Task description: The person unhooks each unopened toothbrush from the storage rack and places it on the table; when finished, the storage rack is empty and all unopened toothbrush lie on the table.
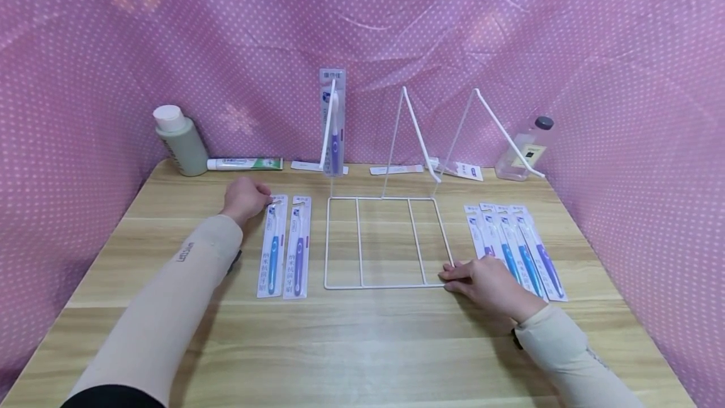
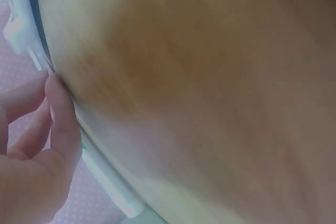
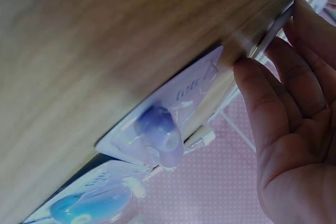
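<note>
My left hand (image 1: 245, 198) pinches the top corner of a packaged blue toothbrush (image 1: 273, 263) lying on the table. Beside that lies a packaged purple toothbrush (image 1: 299, 263). In the left wrist view, thumb and forefinger (image 2: 64, 114) meet at a thin edge. A white wire rack (image 1: 385, 286) with three upward arms stands mid-table; my right hand (image 1: 487, 282) grips its front right corner between thumb and fingers. One packaged purple toothbrush (image 1: 335, 150) hangs on the rack's left arm. Several packaged toothbrushes (image 1: 546, 263), blue and purple, lie fanned out right of the rack, partly behind my right hand.
Along the back edge stand a green-grey bottle (image 1: 184, 143) with a white cap at left and a clear bottle (image 1: 518, 156) with a dark cap at right. Toothpaste tubes (image 1: 243, 164) lie between them. Pink dotted cloth (image 1: 362, 17) surrounds the wooden table (image 1: 362, 351).
</note>
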The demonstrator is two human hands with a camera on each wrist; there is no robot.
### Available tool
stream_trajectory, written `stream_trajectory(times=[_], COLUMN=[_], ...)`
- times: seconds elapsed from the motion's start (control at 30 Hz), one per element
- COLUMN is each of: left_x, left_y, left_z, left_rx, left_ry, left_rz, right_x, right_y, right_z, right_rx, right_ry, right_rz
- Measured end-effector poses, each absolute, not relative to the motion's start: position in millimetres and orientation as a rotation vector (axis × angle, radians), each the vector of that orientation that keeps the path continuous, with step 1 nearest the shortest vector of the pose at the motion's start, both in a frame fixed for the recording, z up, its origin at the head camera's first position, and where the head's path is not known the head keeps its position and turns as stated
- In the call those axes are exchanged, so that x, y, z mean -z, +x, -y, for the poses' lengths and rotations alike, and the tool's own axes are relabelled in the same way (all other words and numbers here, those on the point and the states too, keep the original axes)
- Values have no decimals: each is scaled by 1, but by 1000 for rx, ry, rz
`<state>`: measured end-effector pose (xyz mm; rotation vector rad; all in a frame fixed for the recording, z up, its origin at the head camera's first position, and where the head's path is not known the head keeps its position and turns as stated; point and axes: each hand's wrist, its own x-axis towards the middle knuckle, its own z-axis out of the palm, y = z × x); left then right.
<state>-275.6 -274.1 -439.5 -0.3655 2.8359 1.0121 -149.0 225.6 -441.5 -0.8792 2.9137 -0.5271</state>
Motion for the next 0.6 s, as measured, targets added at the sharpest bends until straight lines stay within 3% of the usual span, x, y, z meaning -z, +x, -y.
stream_trajectory(times=[0.27, 0.6], left_x=[414, 328], left_y=[-276, -290], left_z=[258, 205], left_rx=[-1313, -2182], left_ry=[-395, -183], left_rz=[-2794, -2546], right_x=[439, 438], right_y=[-149, -150], right_z=[-228, -227], right_rx=[523, 532], right_ry=[-876, -909], right_rz=[-2913, -2905])
